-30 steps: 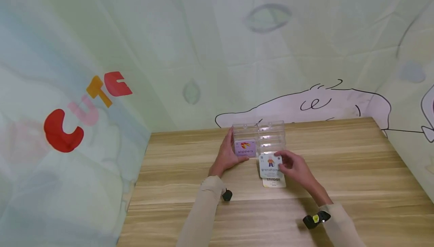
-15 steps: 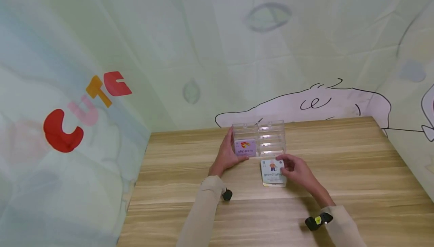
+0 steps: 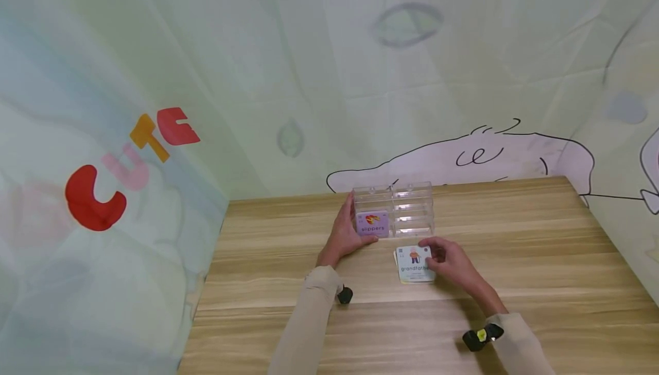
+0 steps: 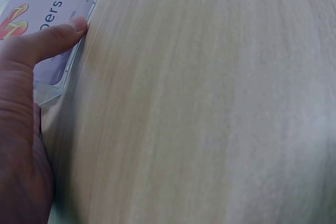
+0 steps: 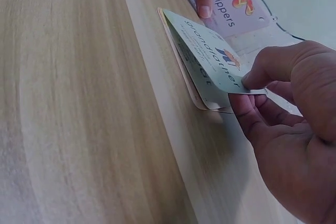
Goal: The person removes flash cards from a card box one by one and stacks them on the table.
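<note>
A clear plastic tiered rack [image 3: 413,209] stands near the back of the table, with a purple "slippers" card [image 3: 373,223] in its lower left part. My left hand [image 3: 344,239] grips the rack's left side, thumb [image 4: 63,34] lying across the front lower edge over the card. My right hand [image 3: 452,262] pinches the right edge of a pale "grandfather" card [image 3: 415,263] between thumb and fingers. In the right wrist view this card is tilted, its held edge raised above another card [image 5: 184,72] lying on the table. Most of that lower card is hidden.
The wood-grain table [image 3: 268,272] runs up to a printed cloth backdrop [image 3: 309,78] behind the rack. At the left, the cloth carries the coloured letters "CUTE". A black wrist device [image 3: 482,336] sits on my right sleeve.
My right hand has brought the "grandfather" card down from the rack's lower edge towards me, over the "throat" card, whose word is now covered. My left hand stays on the rack.
</note>
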Motion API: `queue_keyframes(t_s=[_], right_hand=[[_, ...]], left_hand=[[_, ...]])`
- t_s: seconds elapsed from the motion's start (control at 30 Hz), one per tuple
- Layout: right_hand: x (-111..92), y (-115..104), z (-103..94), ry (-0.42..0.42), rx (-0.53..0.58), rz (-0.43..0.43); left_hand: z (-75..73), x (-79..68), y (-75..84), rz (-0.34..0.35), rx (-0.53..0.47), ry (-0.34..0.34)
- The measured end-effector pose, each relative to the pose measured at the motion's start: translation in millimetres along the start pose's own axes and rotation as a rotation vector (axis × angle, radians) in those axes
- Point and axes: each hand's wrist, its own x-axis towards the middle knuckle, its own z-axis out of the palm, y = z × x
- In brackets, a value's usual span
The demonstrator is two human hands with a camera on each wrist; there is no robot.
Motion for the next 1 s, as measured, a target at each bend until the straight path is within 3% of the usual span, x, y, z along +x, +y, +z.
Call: queue_keyframes(t_s=[0.53,0.77,1.0], right_hand=[[2.6,-1.8,6.1,-0.025,-0.134,-0.034],[2.6,-3.4,6.3,-0.013,-0.249,-0.133],[1.4,-6.9,7.2,0.001,-0.301,-0.135]], left_hand=[[0.5,-0.3,0.3,0.000,0.003,0.008],[0.1,-0.6,1.4,-0.002,-0.001,0.004],[-0.2,-1.0,2.6,-0.019,-0.003,0.000]])
